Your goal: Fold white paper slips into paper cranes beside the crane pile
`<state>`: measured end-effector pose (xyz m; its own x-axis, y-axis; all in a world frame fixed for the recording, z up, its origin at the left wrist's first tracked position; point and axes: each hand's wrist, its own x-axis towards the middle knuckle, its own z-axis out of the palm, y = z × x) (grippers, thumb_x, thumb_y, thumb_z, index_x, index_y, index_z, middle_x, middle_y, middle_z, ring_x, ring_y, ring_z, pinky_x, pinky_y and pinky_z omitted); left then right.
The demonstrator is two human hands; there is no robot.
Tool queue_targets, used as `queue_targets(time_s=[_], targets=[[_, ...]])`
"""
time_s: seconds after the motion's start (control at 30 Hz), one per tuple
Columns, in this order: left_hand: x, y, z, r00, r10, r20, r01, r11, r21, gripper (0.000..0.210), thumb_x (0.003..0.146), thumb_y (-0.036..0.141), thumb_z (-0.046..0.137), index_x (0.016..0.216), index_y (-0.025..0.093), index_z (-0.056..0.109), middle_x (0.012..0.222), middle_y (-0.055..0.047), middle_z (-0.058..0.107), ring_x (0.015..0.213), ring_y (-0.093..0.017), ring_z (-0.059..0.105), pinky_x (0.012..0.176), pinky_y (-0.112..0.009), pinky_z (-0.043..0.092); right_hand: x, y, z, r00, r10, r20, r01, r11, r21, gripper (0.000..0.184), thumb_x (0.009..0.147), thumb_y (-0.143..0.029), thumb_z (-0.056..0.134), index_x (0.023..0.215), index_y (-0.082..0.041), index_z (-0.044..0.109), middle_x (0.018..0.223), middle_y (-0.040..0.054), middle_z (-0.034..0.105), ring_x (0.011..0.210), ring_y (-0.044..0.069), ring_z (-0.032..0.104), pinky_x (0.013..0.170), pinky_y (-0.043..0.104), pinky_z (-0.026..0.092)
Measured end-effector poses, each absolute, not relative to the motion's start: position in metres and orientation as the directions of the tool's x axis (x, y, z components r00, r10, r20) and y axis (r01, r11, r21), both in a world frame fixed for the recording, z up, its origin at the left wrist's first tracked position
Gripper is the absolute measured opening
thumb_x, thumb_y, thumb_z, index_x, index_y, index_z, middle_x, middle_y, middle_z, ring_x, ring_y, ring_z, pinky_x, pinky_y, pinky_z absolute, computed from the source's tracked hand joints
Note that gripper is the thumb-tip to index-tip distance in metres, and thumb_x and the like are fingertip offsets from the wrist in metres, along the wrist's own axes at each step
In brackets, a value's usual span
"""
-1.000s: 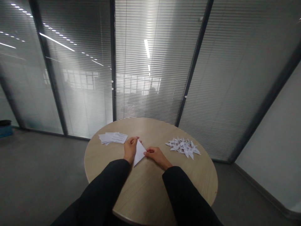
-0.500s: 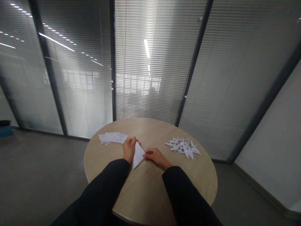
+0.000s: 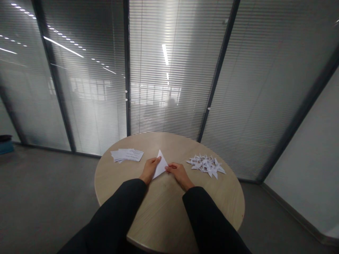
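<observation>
Between my hands is a white sheet of paper [image 3: 160, 167] folded into a triangle, one point aimed at the far side of the table. My left hand [image 3: 150, 169] grips its left edge, with the thumb lying on top and the other fingers hidden beneath. At the right corner, my right hand [image 3: 178, 173] pinches the paper between thumb and curled fingers. Both hands are held above the middle of the round wooden table [image 3: 159, 211].
Several printed paper slips [image 3: 127, 154] lie in a loose stack at the table's left. A pile of folded white paper pieces with pointed tips [image 3: 206, 165] sits on the right. Beyond the table stands a glass partition with blinds [image 3: 169, 120]. A blue bin [image 3: 6, 145] is at far left.
The paper triangle has shifted up and to the right and turned. My left hand has moved from its top edge to its left side, thumb now on top. My right hand still pinches the right corner.
</observation>
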<state>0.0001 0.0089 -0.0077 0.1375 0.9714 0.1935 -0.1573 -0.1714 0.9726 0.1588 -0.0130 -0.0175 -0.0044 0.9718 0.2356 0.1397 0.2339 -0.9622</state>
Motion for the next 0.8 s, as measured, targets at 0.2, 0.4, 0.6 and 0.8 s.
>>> queue_targets(time_s=[0.2,0.4,0.6,0.8], targets=[[0.0002,0.0086,-0.0068,0.176,0.966,0.189,-0.22,-0.149,0.964,0.054,0.059,0.064,0.068,0.062,0.011,0.061,0.056,-0.003,0.06,0.048,-0.013,0.048,0.048,-0.024,0.034,0.1587,-0.0142,-0.0179,0.009,0.965,0.26,0.13,0.257,-0.958,0.027,0.061,-0.042,0.073,0.067,-0.016,0.068,0.061,0.0022,0.067,0.059,0.017,0.06,0.062,0.028,0.043],[0.0015,0.0079,-0.0049,0.215,0.958,0.192,-0.194,-0.151,0.969,0.05,0.059,0.056,0.072,0.076,0.01,0.066,0.065,-0.005,0.065,0.055,-0.015,0.055,0.053,-0.025,0.039,0.1622,-0.0096,-0.0194,0.065,0.956,0.287,0.111,0.279,-0.954,0.03,0.062,-0.043,0.073,0.072,-0.015,0.069,0.067,0.0047,0.069,0.064,0.019,0.063,0.065,0.03,0.046],[0.0007,0.0102,-0.0062,0.199,0.966,0.163,-0.149,-0.135,0.98,0.046,0.059,0.049,0.074,0.078,0.008,0.069,0.066,-0.006,0.067,0.054,-0.015,0.056,0.052,-0.025,0.04,0.1616,-0.009,-0.0187,0.083,0.955,0.286,0.11,0.276,-0.955,0.029,0.06,-0.042,0.073,0.071,-0.016,0.069,0.066,0.0036,0.069,0.065,0.019,0.063,0.065,0.03,0.047],[-0.0005,0.0071,-0.0019,0.147,0.974,0.174,-0.242,-0.135,0.961,0.043,0.059,0.045,0.075,0.08,0.009,0.069,0.069,-0.007,0.069,0.055,-0.016,0.058,0.052,-0.025,0.042,0.1595,-0.0126,-0.0162,0.062,0.948,0.313,0.102,0.306,-0.947,0.027,0.058,-0.037,0.075,0.076,-0.018,0.07,0.076,0.0043,0.071,0.072,0.02,0.064,0.071,0.031,0.048]])
